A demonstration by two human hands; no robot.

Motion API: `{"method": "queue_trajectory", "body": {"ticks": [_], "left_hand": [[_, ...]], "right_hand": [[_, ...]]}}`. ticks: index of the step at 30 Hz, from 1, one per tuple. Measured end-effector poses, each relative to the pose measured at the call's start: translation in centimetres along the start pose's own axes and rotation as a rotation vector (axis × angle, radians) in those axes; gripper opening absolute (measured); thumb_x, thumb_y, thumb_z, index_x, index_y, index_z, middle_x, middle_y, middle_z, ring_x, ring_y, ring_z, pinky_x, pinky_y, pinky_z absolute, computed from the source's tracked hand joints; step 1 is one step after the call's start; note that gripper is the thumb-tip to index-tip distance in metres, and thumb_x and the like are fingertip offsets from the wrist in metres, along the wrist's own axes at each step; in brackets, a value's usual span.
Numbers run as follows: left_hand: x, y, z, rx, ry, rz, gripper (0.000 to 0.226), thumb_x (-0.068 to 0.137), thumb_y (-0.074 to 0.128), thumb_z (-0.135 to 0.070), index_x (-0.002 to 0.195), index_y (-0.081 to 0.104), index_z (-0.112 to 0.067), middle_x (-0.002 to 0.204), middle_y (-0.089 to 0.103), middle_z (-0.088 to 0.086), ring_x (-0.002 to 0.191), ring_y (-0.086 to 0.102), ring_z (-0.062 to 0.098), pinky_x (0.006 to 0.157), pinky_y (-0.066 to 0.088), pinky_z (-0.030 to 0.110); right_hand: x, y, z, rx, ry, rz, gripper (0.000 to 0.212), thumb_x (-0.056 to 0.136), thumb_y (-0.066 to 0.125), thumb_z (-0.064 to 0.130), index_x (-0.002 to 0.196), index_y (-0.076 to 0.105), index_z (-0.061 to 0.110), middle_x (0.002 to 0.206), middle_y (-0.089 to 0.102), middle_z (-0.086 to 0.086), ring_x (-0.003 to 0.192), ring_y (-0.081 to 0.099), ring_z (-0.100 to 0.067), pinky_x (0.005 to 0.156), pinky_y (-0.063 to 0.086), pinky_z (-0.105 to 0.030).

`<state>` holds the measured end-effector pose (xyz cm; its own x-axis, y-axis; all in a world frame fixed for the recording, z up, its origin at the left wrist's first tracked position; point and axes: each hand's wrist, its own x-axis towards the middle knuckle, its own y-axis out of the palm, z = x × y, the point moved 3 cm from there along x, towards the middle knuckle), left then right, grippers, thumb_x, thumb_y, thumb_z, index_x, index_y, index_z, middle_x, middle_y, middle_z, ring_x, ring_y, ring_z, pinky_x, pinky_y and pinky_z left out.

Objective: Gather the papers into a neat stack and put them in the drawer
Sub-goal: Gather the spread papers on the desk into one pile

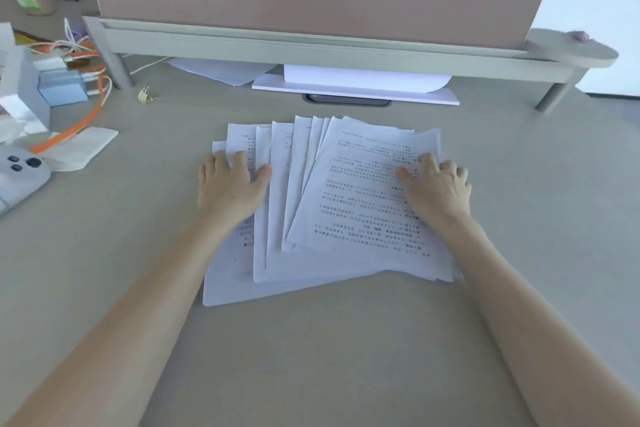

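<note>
Printed papers [332, 204], fanned and overlapping, laid on desk [329, 357] between and beneath left hand [230, 185] and right hand [436, 189], both pressed flat, fingers spread, nothing gripped

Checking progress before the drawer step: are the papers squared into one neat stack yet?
No, the papers lie fanned out under both hands.
</note>
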<state>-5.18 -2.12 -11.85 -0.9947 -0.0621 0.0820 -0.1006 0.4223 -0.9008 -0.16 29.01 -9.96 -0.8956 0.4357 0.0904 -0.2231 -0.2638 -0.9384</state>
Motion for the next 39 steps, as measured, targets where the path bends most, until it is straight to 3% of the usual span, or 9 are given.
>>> {"method": "queue_trajectory", "body": {"ticks": [5,10,13,18,22,27,32,36,39], "left_hand": [[-1.0,-0.4,0.4,-0.135,-0.005,-0.048,0.054,0.096,0.040,-0.047,0.132,0.046,-0.007,0.139,0.044,0.018,0.137,0.030,0.037,0.113,0.029,0.048],[-1.6,-0.3,1.8,0.103,-0.044,-0.070,0.059,0.094,0.030,-0.053,0.130,0.046,-0.008,0.131,0.049,0.021,0.132,0.033,0.044,0.114,0.022,0.052],[-1.2,0.1,1.7,0.053,-0.022,-0.016,0.063,0.094,0.025,-0.054,0.135,0.043,-0.009,0.139,0.046,0.021,0.139,0.028,0.042,0.117,0.021,0.052],[-1.4,-0.4,1.1,-0.049,-0.023,-0.032,0.068,0.092,0.025,-0.057,0.137,0.044,-0.010,0.140,0.047,0.015,0.141,0.026,0.037,0.118,0.022,0.051],[-1.6,-0.8,-0.3,-0.140,-0.015,-0.008,0.070,0.088,0.023,-0.060,0.130,0.049,-0.011,0.129,0.054,0.008,0.133,0.033,0.030,0.114,0.025,0.045],[-2.5,-1.4,-1.5,-0.210,-0.011,-0.007,0.058,0.097,0.032,-0.049,0.137,0.045,-0.009,0.141,0.051,0.011,0.137,0.032,0.029,0.114,0.022,0.041],[-3.2,-2.6,-0.9,-0.238,-0.093,-0.050,0.055,0.101,0.035,-0.042,0.141,0.042,-0.004,0.144,0.051,0.016,0.138,0.034,0.033,0.115,0.022,0.045],[-3.6,-2.6,-2.2,-0.271,-0.107,-0.028,0.049,0.103,0.036,-0.034,0.136,0.046,0.001,0.144,0.050,0.021,0.138,0.034,0.033,0.111,0.023,0.041],[-3.8,-2.6,-2.8,-0.338,-0.123,-0.024,0.035,0.102,0.038,-0.031,0.125,0.051,-0.008,0.140,0.052,0.022,0.134,0.037,0.034,0.107,0.027,0.040]], "right_hand": [[0.3,0.6,0.5,0.242,-0.033,-0.007,0.059,0.097,0.047,0.047,0.147,0.039,0.017,0.135,0.054,-0.021,0.130,0.040,-0.040,0.110,0.028,-0.045],[-0.2,0.1,-0.5,0.061,0.055,-0.064,0.069,0.097,0.045,0.051,0.152,0.031,0.011,0.147,0.048,-0.018,0.134,0.039,-0.040,0.108,0.029,-0.051],[-0.2,0.6,0.0,-0.065,0.008,-0.051,0.062,0.098,0.041,0.051,0.145,0.043,0.010,0.141,0.053,-0.015,0.127,0.043,-0.038,0.101,0.032,-0.049],[-0.1,0.9,1.5,0.054,-0.091,-0.006,0.041,0.098,0.043,0.045,0.123,0.058,0.015,0.133,0.061,-0.007,0.124,0.046,-0.035,0.096,0.034,-0.045],[-0.3,0.9,1.9,0.215,-0.114,0.025,0.032,0.097,0.044,0.042,0.103,0.062,0.016,0.100,0.062,0.000,0.118,0.050,-0.034,0.087,0.030,-0.041],[-0.6,0.6,1.5,0.110,-0.103,-0.027,0.047,0.097,0.044,0.048,0.130,0.056,0.016,0.129,0.060,-0.009,0.121,0.048,-0.036,0.099,0.034,-0.046],[-1.0,0.4,0.9,0.058,-0.149,-0.103,0.038,0.098,0.042,0.031,0.087,0.067,0.005,0.104,0.064,-0.015,0.102,0.054,-0.037,0.085,0.044,-0.041],[-1.5,0.4,1.9,0.133,-0.195,-0.099,0.034,0.098,0.043,0.019,0.079,0.064,0.001,0.090,0.057,-0.014,0.081,0.050,-0.033,0.063,0.037,-0.035],[-1.7,0.4,2.6,0.183,-0.242,-0.095,0.026,0.094,0.044,0.011,0.071,0.051,0.003,0.073,0.053,-0.012,0.067,0.048,-0.034,0.056,0.034,-0.038]]}}
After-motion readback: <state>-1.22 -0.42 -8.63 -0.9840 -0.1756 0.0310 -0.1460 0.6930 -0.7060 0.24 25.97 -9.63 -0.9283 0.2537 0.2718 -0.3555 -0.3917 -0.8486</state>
